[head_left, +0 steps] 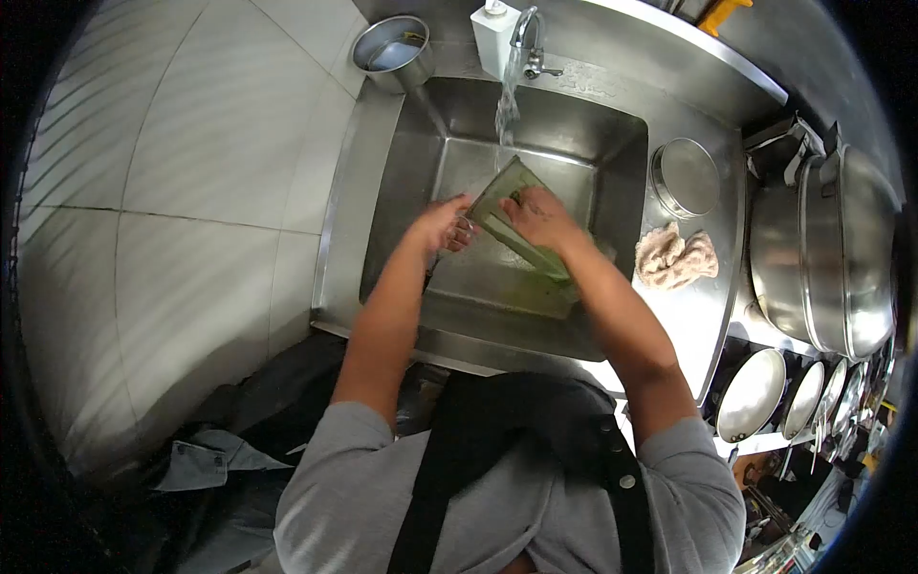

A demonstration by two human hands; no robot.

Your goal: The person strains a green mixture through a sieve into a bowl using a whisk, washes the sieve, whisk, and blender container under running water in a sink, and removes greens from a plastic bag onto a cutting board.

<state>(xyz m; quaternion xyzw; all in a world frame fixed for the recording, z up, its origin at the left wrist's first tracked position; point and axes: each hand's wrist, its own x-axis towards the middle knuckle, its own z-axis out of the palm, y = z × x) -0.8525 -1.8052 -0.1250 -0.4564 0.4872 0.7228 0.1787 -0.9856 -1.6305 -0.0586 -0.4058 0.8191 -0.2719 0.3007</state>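
Note:
A clear rectangular container [521, 247] with green residue is tilted over the steel sink [469, 297]. My right hand [542, 218] reaches into its opening, fingers closed around a small green thing that I cannot make out. At the container's left edge is my left hand [446, 226], its fingers curled and slightly apart; whether it bears the container's weight is unclear. Water [507, 113] runs from the tap [527, 43] just beyond the container's upper corner. Greenish water shows at the sink's bottom, below the container.
A metal pot [393, 54] and a white bottle [494, 40] stand behind the sink. On the right counter are a round sieve [687, 178] and a crumpled cloth [675, 257]. Large steel bowls [827, 253] and pans [752, 394] line the far right. Tiled wall [215, 124] at left.

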